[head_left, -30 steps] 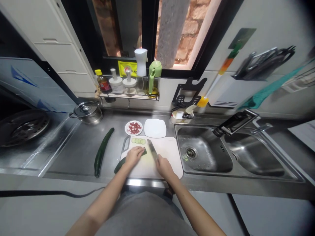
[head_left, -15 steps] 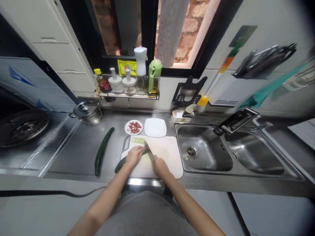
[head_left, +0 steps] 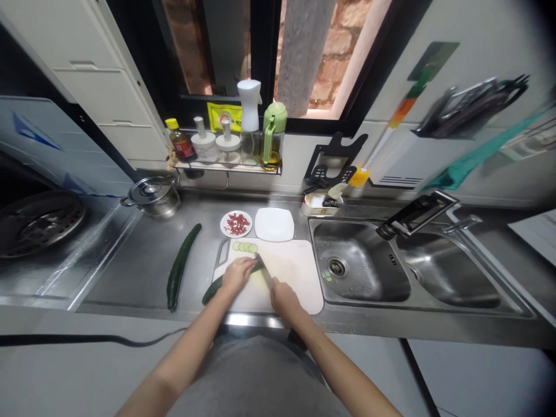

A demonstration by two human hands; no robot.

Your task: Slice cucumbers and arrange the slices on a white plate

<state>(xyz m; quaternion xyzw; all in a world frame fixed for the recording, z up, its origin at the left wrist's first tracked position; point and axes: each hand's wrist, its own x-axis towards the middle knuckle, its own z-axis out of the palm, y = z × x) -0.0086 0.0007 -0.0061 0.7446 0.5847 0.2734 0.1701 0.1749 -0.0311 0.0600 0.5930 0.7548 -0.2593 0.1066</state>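
Note:
My left hand (head_left: 237, 274) is closed over a dark green cucumber (head_left: 212, 289) that lies slantwise on a white cutting board (head_left: 299, 278). My right hand (head_left: 283, 297) grips a knife (head_left: 264, 269) by its handle, which the fingers hide. The blade points away from me and rests at the cucumber's cut end, close beside my left fingertips. Several pale round cucumber slices (head_left: 244, 247) lie in a row just beyond the blade tip. A second, whole cucumber (head_left: 183, 269) lies on the steel counter left of the board.
Behind the board stand a small plate of chopped red pieces (head_left: 237, 223) and a white square plate (head_left: 274, 225). To the right is a double sink (head_left: 360, 266); a lidded pot (head_left: 155, 198) sits back left. A rack (head_left: 226, 168) holds bottles and jars under the window.
The knife blade has shifted slightly right and toward me, away from the slices. The last slice in the row now shows whole. My left hand has stayed in place on the cucumber.

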